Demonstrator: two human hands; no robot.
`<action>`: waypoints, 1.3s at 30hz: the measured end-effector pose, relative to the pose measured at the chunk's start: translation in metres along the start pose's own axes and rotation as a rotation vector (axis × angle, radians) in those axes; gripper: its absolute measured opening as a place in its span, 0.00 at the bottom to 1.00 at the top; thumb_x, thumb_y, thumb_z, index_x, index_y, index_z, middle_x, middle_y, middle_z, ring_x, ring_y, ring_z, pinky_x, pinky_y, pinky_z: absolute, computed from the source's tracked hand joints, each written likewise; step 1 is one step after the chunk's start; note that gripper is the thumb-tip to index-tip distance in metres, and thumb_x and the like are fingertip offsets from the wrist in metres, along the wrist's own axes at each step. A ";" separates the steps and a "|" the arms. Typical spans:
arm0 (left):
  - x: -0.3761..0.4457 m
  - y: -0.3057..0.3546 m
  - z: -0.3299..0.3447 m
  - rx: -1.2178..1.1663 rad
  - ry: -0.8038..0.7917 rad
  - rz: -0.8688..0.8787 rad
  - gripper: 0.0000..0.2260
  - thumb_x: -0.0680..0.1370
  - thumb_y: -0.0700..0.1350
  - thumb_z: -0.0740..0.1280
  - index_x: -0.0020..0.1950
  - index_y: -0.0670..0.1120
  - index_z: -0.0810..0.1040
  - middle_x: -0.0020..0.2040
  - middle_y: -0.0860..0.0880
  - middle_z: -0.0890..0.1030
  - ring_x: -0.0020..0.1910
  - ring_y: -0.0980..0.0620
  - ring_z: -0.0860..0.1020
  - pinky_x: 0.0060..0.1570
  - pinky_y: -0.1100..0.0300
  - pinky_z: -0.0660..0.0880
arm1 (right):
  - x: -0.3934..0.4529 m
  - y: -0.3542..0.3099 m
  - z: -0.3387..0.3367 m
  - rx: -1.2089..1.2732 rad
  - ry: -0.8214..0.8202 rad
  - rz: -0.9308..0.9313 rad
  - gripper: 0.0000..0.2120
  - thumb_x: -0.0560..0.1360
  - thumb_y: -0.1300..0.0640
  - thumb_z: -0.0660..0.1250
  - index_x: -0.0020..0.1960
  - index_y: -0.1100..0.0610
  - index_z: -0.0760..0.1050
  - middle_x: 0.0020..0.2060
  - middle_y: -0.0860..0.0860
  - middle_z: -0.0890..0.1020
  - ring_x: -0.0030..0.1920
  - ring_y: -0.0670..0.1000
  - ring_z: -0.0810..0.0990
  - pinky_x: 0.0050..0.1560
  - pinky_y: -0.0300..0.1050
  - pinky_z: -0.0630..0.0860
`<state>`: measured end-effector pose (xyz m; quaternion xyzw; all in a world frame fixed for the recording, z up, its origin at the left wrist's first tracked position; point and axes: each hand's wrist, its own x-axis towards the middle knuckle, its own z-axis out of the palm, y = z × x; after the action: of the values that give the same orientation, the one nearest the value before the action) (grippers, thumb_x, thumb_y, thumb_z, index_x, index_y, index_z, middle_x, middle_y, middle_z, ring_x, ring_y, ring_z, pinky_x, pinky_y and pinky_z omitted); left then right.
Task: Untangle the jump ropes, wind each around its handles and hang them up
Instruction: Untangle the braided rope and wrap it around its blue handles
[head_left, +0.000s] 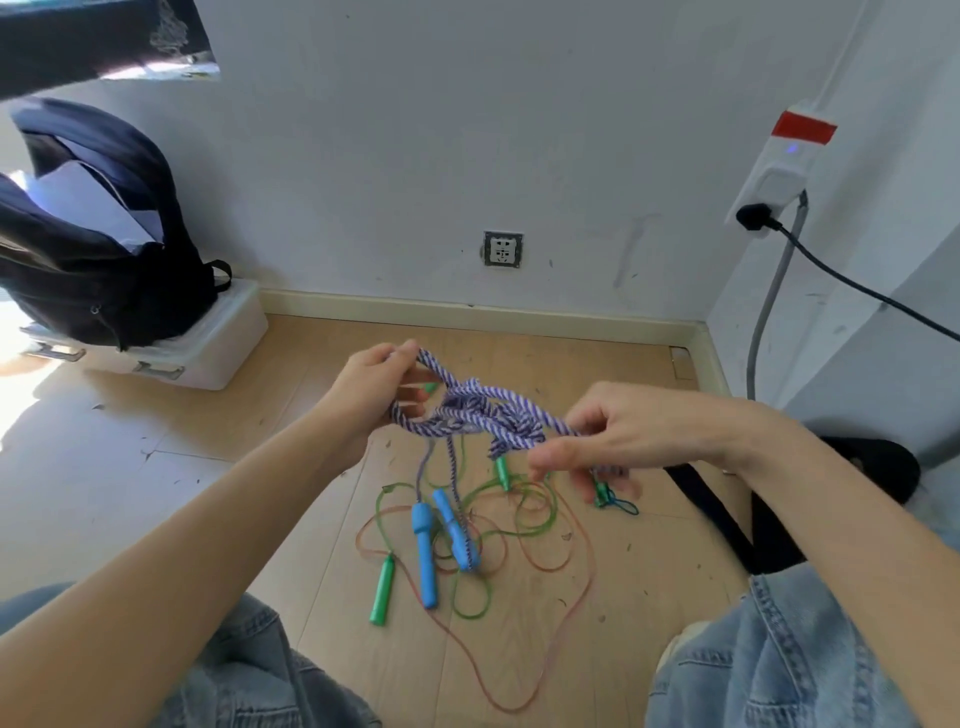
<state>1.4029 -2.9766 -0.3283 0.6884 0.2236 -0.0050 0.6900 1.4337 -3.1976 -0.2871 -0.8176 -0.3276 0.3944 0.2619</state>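
Wooden floor (130, 493): green and red ropes (519, 525) sprawl mid-floor with blue handles (425, 551); white box (218, 343) sits by the far-left wall.

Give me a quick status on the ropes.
Both hands, left and right, grip the knotted purple-white rope. Blue handles dangle. Green rope tangled below.

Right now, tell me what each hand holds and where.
Both grip the purple-and-white braided rope: left hand a loop at one end, right hand strands at the tangle's other side.
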 end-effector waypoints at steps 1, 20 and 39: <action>-0.001 0.002 0.000 -0.010 0.003 0.029 0.09 0.81 0.47 0.57 0.45 0.44 0.72 0.44 0.47 0.80 0.36 0.55 0.78 0.31 0.66 0.76 | 0.002 -0.001 0.003 -0.098 0.015 0.026 0.26 0.59 0.25 0.57 0.37 0.44 0.81 0.28 0.50 0.78 0.25 0.44 0.73 0.34 0.41 0.67; -0.022 0.024 0.013 -0.297 -0.289 0.225 0.12 0.82 0.48 0.54 0.54 0.40 0.71 0.51 0.44 0.84 0.50 0.47 0.82 0.50 0.53 0.79 | 0.025 0.009 0.013 0.538 0.246 0.064 0.10 0.66 0.53 0.74 0.45 0.55 0.78 0.45 0.51 0.84 0.44 0.47 0.81 0.48 0.40 0.74; -0.018 0.012 0.024 0.040 -0.290 0.255 0.05 0.75 0.40 0.67 0.49 0.40 0.76 0.42 0.48 0.83 0.39 0.54 0.83 0.38 0.62 0.79 | 0.016 0.001 -0.002 0.684 0.811 -0.297 0.05 0.73 0.65 0.66 0.45 0.57 0.76 0.30 0.50 0.82 0.23 0.44 0.73 0.26 0.34 0.71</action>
<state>1.3975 -3.0040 -0.3120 0.7167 0.0329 -0.0211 0.6963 1.4435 -3.1872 -0.2938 -0.7172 -0.1655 0.0907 0.6708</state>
